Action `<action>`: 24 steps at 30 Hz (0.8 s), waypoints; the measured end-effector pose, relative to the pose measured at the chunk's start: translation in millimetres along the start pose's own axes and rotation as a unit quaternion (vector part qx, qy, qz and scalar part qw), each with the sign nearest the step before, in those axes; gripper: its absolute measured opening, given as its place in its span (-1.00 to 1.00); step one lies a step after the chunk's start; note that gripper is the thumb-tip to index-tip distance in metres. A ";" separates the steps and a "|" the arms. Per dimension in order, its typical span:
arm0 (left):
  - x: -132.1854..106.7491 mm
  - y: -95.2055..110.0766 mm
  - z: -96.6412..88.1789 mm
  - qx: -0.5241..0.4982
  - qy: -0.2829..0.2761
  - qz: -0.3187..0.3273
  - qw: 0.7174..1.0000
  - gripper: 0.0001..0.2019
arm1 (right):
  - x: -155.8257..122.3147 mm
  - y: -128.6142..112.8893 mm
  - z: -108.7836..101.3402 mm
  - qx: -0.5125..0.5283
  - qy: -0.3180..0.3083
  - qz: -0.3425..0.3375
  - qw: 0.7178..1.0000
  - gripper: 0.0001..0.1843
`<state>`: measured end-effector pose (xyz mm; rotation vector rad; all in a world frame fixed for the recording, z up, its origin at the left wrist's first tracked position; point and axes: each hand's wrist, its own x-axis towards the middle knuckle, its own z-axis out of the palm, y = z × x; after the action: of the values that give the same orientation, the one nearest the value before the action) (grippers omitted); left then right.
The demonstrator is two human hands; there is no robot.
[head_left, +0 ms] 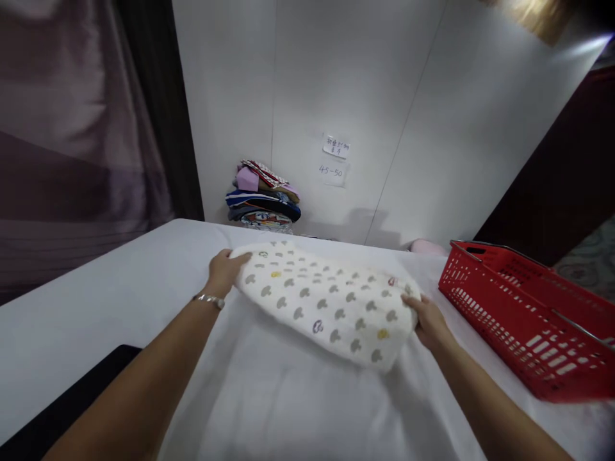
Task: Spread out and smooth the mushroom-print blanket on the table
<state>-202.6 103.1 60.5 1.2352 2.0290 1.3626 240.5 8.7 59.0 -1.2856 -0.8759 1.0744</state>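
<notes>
Head: cloth [321, 301] near basket [523, 310], contents unclear.

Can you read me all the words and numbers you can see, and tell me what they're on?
"45-50": lower paper sign on the wall.
Upper paper sign: handwriting, too small and blurred to read.
White patterned cloth: no readable words.
Red basket: marks too blurred to read.
</notes>
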 end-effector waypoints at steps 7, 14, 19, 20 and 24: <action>-51.8 -45.6 -13.1 0.137 -0.156 -0.013 0.978 -0.68 | 113.9 3.8 -12.8 -0.217 0.098 -0.039 0.970 -0.38; -29.8 -55.7 12.4 0.255 -0.197 0.062 0.945 -0.67 | 121.6 60.4 -5.1 -0.358 0.050 -0.095 0.928 -0.59; -7.8 -29.7 67.1 0.266 -0.194 0.191 0.925 -0.58 | 137.8 68.6 24.3 -0.458 -0.031 -0.143 0.877 -0.64; -3.4 -26.1 79.2 0.268 -0.196 0.202 0.921 -0.54 | 144.3 69.4 31.2 -0.476 -0.050 -0.156 0.864 -0.63; 16.6 -18.3 117.6 0.312 -0.230 0.189 0.902 -0.49 | 176.0 75.5 53.7 -0.542 -0.109 -0.189 0.811 -0.50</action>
<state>-134.7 177.0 -5.6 2.0797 1.9827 0.4367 231.8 190.2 -21.9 -1.7764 -1.9969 0.3304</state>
